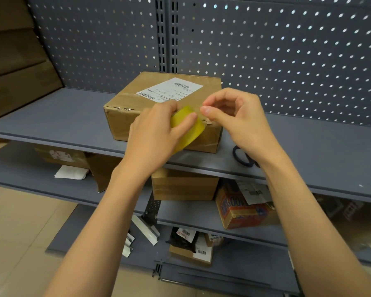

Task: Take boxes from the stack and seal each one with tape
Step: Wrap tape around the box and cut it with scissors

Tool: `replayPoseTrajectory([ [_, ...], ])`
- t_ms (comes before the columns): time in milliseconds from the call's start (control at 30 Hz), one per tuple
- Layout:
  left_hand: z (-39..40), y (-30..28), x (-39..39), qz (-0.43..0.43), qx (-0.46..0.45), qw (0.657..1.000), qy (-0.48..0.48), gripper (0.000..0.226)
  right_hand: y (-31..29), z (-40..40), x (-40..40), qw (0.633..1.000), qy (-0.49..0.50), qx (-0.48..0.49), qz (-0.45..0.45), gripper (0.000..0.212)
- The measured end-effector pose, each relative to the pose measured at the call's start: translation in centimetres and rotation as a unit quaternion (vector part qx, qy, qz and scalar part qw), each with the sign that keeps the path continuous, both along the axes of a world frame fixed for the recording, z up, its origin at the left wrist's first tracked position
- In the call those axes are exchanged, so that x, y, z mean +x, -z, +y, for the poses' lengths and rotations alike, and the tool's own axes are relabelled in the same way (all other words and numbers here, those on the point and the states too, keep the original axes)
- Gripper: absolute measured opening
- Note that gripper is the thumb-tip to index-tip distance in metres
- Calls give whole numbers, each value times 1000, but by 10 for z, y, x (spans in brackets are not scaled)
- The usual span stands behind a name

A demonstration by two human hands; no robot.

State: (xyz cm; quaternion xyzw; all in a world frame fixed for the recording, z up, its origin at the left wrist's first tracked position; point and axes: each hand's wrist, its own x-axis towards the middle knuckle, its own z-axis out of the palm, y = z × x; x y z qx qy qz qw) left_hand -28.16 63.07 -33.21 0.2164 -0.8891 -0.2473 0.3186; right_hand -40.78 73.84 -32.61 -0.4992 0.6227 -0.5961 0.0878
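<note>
One box (pixel 159 108) sits on the top shelf (pixel 51 118) near its front edge, not yet sealed as far as you can see: its front top corners look torn and no fresh strip crosses them. Your left hand (pixel 152 136) grips the yellow tape roll (pixel 186 127) just in front of the box. Your right hand (pixel 236 118) has thumb and forefinger pinched together beside the roll, probably on the clear tape end, though I cannot tell. More boxes (pixel 15 71) wait at the shelf's left end.
</note>
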Motion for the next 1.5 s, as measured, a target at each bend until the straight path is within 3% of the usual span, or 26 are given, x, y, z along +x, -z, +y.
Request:
replayPoseTrajectory([
  [533,13,6,2,-15,21,999,22,36,24,-3,-8,995,-27,12,-95,11],
  [700,18,7,-1,-8,30,999,40,35,22,3,-9,997,-32,32,-62,14],
  [900,24,13,-8,1,75,996,54,36,29,6,-10,998,44,46,-3,15],
  [1000,26,14,-7,13,101,993,53,34,27,12,-13,999,3,39,7,10],
  [1167,25,11,-5,36,135,987,73,39,23,19,-18,993,-65,42,-91,11],
  [1267,27,8,-5,35,137,985,94,35,23,16,-21,990,-57,18,-128,11],
  [1500,30,12,-4,58,175,978,100,12,29,13,-16,999,46,-20,-17,13],
])
